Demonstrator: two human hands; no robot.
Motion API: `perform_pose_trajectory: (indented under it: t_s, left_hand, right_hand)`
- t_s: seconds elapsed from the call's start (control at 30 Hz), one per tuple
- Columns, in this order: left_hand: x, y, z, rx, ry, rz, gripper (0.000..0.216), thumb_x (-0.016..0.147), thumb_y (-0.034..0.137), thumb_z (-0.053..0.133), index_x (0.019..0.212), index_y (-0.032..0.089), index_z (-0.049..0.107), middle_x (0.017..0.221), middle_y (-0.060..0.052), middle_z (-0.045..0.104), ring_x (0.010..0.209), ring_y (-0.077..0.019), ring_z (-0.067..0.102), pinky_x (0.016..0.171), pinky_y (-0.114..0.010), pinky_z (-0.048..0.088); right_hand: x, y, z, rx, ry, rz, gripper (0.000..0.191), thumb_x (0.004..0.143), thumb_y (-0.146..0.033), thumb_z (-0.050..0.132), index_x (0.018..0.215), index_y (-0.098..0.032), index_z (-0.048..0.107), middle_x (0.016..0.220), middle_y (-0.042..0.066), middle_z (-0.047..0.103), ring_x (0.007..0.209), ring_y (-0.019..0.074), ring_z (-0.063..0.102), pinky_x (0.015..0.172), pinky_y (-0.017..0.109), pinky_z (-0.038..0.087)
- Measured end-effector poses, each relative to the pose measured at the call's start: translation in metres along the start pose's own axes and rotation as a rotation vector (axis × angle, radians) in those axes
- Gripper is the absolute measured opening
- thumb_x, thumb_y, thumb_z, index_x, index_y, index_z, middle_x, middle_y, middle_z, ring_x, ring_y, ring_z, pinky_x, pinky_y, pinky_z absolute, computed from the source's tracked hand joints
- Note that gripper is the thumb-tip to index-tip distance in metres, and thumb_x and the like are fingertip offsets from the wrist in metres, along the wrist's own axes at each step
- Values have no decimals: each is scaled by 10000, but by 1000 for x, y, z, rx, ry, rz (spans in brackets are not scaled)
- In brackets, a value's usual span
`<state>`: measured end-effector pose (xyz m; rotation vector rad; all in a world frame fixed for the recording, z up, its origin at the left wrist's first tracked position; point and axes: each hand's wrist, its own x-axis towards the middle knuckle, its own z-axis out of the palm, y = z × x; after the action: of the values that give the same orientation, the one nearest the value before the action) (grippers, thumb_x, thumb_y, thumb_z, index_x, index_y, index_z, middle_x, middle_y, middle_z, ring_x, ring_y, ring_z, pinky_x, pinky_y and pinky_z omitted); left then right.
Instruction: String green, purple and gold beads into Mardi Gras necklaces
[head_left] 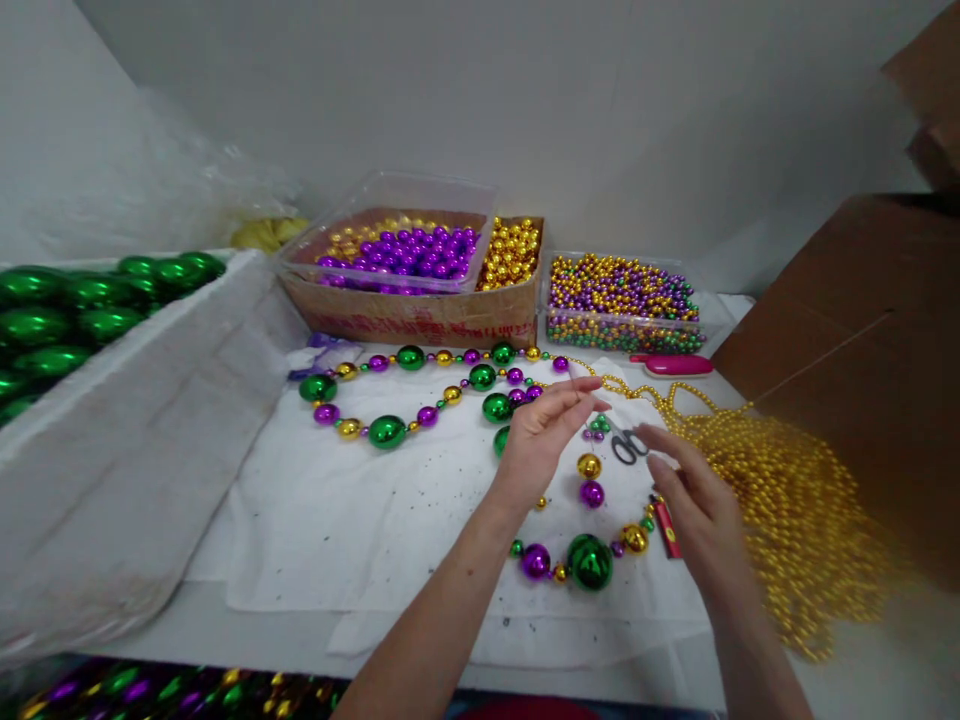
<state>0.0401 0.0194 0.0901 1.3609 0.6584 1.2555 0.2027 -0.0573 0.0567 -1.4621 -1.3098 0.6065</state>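
My left hand is over the middle of the cloth, its thumb and fingers pinched together around what looks like a thin string, mostly hidden. Just beneath its fingertips are a gold bead and a purple bead. My right hand has its thumb and index finger apart, with nothing visible between them, beside black-handled scissors. A beaded strand of green, purple and gold balls curves across the cloth to the left. Its nearer part has a large green ball below my hands.
A red lighter lies by my right hand. Gold bead chains pile up at right, before a brown carton. Behind stand a cardboard box and a clear tub of small beads. A white foam box holds green balls at left.
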Motion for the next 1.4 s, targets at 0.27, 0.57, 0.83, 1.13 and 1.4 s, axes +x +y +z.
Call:
perform_pose_trajectory:
  t_s: [0.27, 0.57, 0.83, 1.13, 1.4]
  left_hand:
    - [7, 2, 10, -297, 15, -65, 170, 863, 277, 575, 829, 177, 708, 1125, -75, 657, 1069, -201, 579, 891, -337, 465]
    - [17, -76, -6, -177, 0, -384, 290, 851, 412, 556, 961, 166, 665, 1048, -96, 672, 848, -175, 639, 761, -319, 503]
    - [48, -139, 19, 596, -12, -319, 104, 781, 128, 576, 785, 196, 654, 950, -77, 659, 1017, -242, 540, 959, -382, 365]
    - [45, -147, 26, 817, -41, -329, 165, 758, 64, 567, 879, 176, 569, 1046, -118, 585, 1072, -254, 489, 974, -395, 323]
    - [30, -135, 12, 530, 33, -347, 100, 709, 78, 600, 697, 177, 601, 775, -35, 598, 818, -188, 554, 815, -333, 429]
  right_hand:
    - [-1, 9, 25, 449, -278, 269, 156, 833, -344, 620, 815, -190, 644, 692, 6, 636, 510, 83, 462, 438, 198, 322]
    - [-26, 42, 20, 785, -64, 574, 239, 758, -374, 709, 765, -179, 571, 584, -63, 488, 388, 8, 242, 359, 163, 131]
    - [-38, 64, 7, 864, 40, 648, 267, 715, -367, 745, 872, -184, 629, 502, -81, 441, 376, 10, 176, 352, 151, 91]
    - [-47, 71, 9, 867, 83, 695, 274, 707, -377, 759, 831, -185, 607, 503, -84, 449, 368, 8, 194, 347, 147, 97]
    - [-48, 71, 6, 777, 141, 680, 289, 646, -368, 801, 791, -180, 637, 515, -80, 437, 385, 13, 231, 356, 155, 125]
